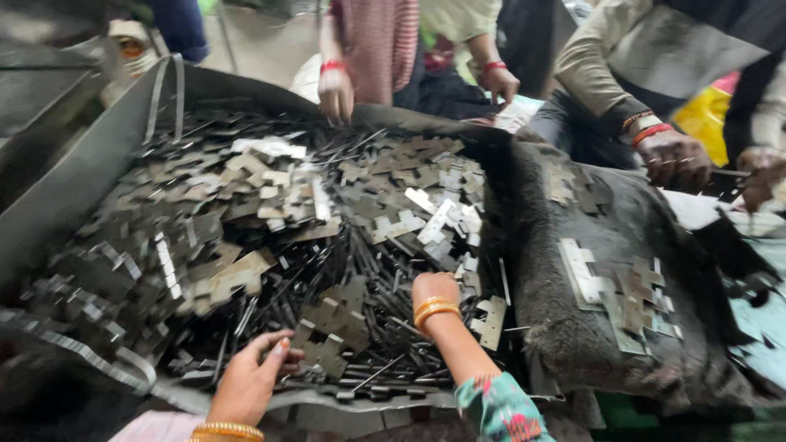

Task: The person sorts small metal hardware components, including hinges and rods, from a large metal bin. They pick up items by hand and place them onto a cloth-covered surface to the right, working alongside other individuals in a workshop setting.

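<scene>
A big heap of flat stamped metal pieces and thin metal rods (270, 221) fills a grey metal tray (74, 172). My left hand (250, 376), with gold bangles at the wrist, rests at the tray's near edge, its fingers spread over the pieces and holding nothing. My right hand (434, 288), also bangled, with a floral sleeve, reaches into the pile; its fingers are buried among the rods and hidden. Stacked notched plates (589, 274) lie on a dark furry cloth (573, 327) to the right.
Other people stand around the far and right sides. One person's hand (336, 94) touches the pile's far edge. Another person's hand (675, 160) with a red bangle holds thin rods. A yellow bag (708, 115) sits behind.
</scene>
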